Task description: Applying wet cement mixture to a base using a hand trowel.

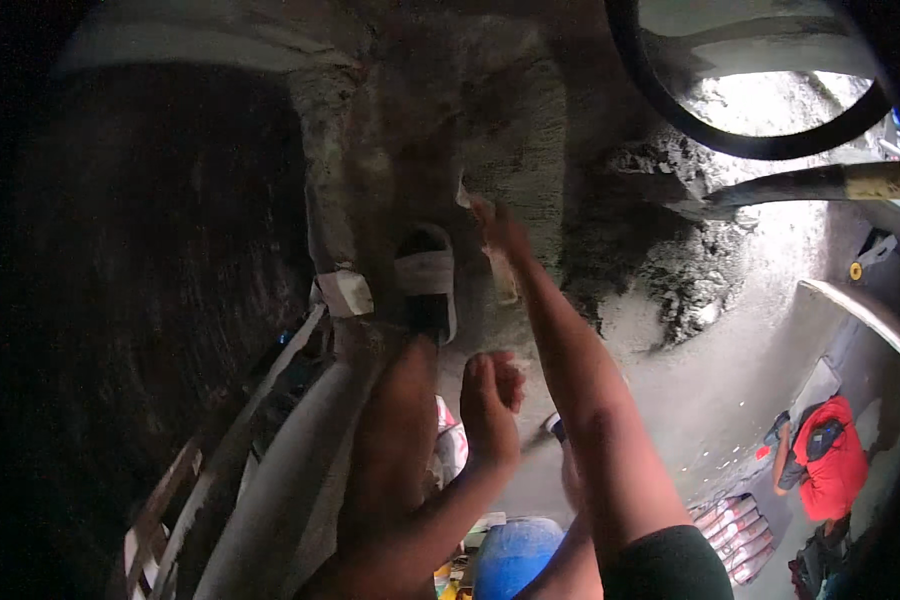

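Note:
My right hand (pixel 500 230) reaches forward over a rough grey plastered strip (pixel 525 130). Its fingers are closed on a thin tool with a pale edge (pixel 462 190), whose kind the dim light hides. A pale yellowish piece (pixel 505 278) shows just below that hand; I cannot tell whether the two are joined. Nearer to me, my left hand (pixel 492 395) is raised with its fingers curled in and nothing visible in them. Left of my right hand, my foot wears a dark sandal with a light strap (pixel 427 262).
A pale block (pixel 347 293) lies left of the sandal. At right are wet grey mortar (pixel 695 270), a wooden-handled tool (pixel 820 188) and a black ring-shaped rim (pixel 760 148). Below stand a blue barrel (pixel 518 558), stacked bags (pixel 735 540) and a person in red (pixel 832 460).

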A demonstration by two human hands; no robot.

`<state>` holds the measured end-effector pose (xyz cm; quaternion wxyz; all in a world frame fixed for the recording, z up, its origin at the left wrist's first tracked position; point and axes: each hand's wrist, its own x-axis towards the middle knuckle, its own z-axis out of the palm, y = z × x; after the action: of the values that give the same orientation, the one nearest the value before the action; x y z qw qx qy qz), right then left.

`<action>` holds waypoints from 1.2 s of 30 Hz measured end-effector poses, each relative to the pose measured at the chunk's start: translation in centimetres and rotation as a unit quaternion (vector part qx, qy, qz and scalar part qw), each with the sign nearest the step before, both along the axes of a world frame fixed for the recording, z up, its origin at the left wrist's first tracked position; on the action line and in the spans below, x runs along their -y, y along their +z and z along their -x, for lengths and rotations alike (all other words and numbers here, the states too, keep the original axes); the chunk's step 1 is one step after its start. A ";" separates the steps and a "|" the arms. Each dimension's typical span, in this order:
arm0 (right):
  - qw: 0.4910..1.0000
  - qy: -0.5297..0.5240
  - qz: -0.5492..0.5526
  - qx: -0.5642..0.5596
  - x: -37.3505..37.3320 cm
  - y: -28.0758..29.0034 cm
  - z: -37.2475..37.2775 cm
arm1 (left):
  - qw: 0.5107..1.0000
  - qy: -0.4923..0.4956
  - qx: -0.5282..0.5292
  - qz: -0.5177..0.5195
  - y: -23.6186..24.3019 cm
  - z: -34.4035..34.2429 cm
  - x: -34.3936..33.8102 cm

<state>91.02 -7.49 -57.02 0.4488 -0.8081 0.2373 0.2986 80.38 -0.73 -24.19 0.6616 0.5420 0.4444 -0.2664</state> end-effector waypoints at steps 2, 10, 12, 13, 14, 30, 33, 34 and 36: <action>0.997 -0.061 -0.045 -0.005 -2.5 -0.7 -0.8 | 0.992 0.065 -0.110 -0.011 -0.9 0.1 -1.8; 0.987 -0.079 0.140 -0.024 5.4 -1.6 10.6 | 0.994 -0.065 -0.057 0.070 0.2 -1.1 1.9; 0.940 -0.328 0.078 -0.044 2.8 2.6 10.1 | 0.996 -0.050 -0.057 0.051 0.0 -2.1 0.7; 0.941 -0.327 0.066 -0.047 0.8 5.4 8.9 | 0.996 -0.049 -0.057 0.039 0.1 -2.4 0.0; 0.938 -0.333 -0.015 -0.090 -0.7 8.7 7.0 | 0.997 -0.048 -0.047 0.025 0.2 -2.8 -0.3; 0.975 -0.136 0.151 0.089 10.0 -3.6 12.5 | 0.993 -0.047 -0.079 0.079 -0.1 -4.5 3.3; 0.935 -0.338 0.105 -0.030 4.8 1.2 14.3 | 0.995 -0.040 -0.077 0.055 -0.6 -4.8 2.2; 0.934 -0.339 0.107 -0.027 4.1 2.3 13.7 | 0.995 -0.040 -0.074 0.057 -0.7 -5.0 2.3; 0.936 -0.328 0.120 -0.040 2.8 4.1 12.5 | 0.996 -0.030 -0.076 0.037 -0.9 -5.1 2.5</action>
<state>78.56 -10.27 -52.92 0.4115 -0.7207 0.5411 0.1362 85.44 -3.21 -25.08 0.6376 0.5082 0.4667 -0.3427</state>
